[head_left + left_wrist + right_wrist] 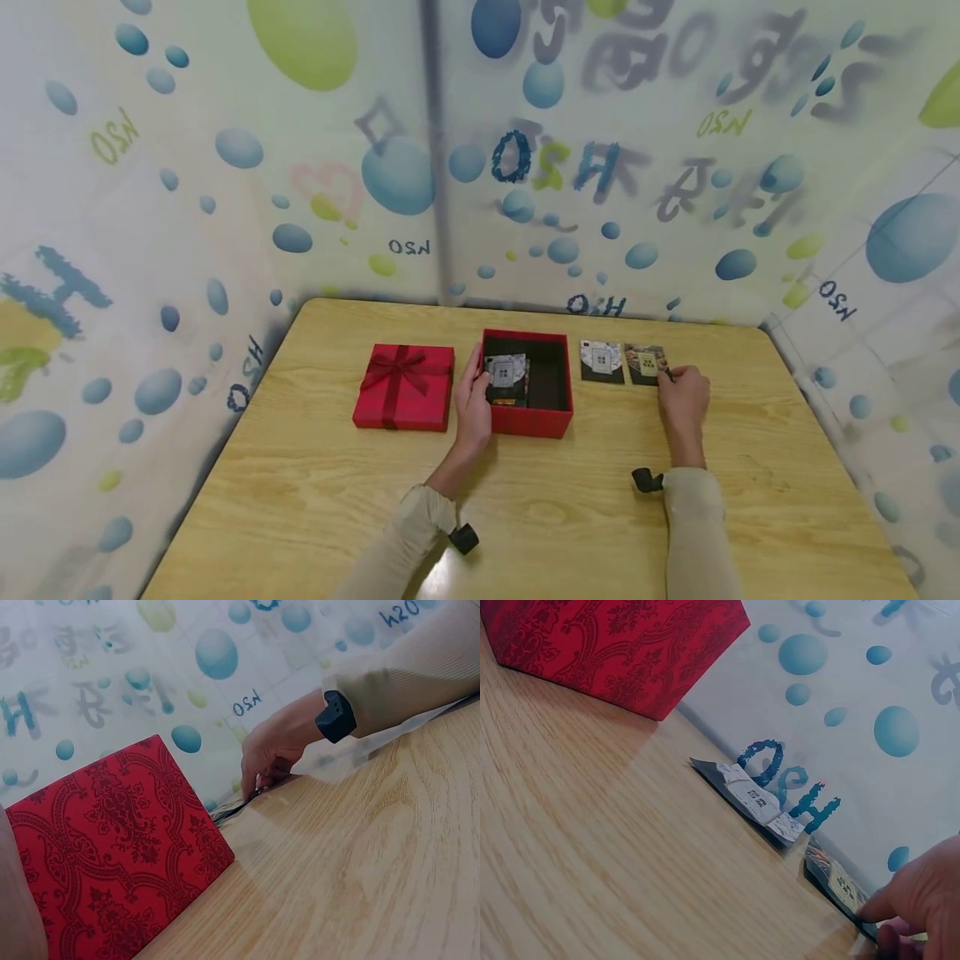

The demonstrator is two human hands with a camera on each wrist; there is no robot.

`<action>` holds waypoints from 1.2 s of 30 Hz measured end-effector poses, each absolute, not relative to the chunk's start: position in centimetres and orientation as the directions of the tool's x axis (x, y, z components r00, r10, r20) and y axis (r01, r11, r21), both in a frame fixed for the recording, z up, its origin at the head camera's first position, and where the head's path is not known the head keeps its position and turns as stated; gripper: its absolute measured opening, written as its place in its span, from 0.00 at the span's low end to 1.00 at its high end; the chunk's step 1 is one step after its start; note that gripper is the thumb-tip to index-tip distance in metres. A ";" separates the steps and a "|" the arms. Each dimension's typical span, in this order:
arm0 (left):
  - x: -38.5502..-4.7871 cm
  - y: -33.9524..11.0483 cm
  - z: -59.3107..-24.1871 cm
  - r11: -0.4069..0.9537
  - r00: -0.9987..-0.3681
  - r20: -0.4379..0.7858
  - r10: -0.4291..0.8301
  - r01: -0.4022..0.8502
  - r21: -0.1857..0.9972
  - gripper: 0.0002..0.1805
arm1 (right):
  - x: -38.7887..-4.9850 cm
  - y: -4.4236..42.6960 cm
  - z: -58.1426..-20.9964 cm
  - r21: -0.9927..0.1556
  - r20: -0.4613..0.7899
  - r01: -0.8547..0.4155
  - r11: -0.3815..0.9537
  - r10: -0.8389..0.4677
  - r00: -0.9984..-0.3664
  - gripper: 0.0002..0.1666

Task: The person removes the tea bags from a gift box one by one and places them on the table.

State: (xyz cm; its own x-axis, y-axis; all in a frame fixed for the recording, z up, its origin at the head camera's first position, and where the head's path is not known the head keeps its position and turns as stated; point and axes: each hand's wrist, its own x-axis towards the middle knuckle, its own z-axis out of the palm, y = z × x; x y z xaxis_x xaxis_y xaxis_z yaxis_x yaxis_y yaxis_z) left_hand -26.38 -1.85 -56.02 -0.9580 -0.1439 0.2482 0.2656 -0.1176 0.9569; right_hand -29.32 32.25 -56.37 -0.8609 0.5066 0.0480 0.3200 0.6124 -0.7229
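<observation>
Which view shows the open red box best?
Head: it alone looks into the red box, showing packets inside. Left wrist shows just its patterned outside, cropped at the bottom; right wrist, likewise outside only, cropped at the top.

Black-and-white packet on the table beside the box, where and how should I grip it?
Probably pinch the black-and-white packet by its near edge, coming from the side nearest you: it is thin and lies on the table with that edge free, while the red box stands to its left and another packet lies close on its right.
</observation>
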 end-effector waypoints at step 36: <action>-26.3 -1.8 -55.7 -0.120 -0.958 0.252 -0.139 0.268 0.956 0.30 | -29.6 31.5 -53.0 -0.771 0.049 0.171 0.613 0.325 -0.944 0.20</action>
State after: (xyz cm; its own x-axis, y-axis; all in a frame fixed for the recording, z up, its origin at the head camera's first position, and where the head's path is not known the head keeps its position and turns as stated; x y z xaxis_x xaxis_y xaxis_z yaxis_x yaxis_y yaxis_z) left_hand -26.27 -1.85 -55.68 -0.9578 -0.1388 0.2516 0.2684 -0.1199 0.9558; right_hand -29.64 31.53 -53.01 -0.9445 0.3250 0.0488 0.1712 0.6135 -0.7709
